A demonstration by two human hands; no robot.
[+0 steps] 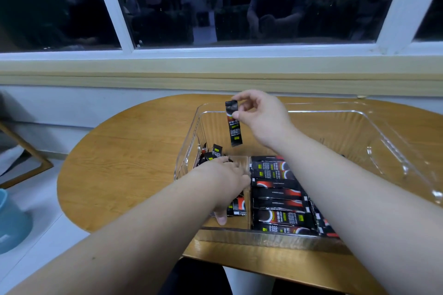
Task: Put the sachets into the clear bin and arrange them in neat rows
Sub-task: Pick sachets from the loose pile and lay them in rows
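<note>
Right hand (pixel 260 116) pinches one black sachet (pixel 233 123) by its top edge between thumb and forefinger, so it hangs upright over the clear bin (pixel 335 111), above and beyond the left hand (pixel 225 182). Left hand is reaching palm-down into the bin's left section, lying on a few sachets, with loose sachets (pixel 214 153) piled just past its fingertips; fingers are hidden, so can't tell if it grips anything. A neat row of flat sachets (pixel 278 199) sits just right of the left hand, under the right forearm, and the bin is on the wooden counter (pixel 119 163).
</note>
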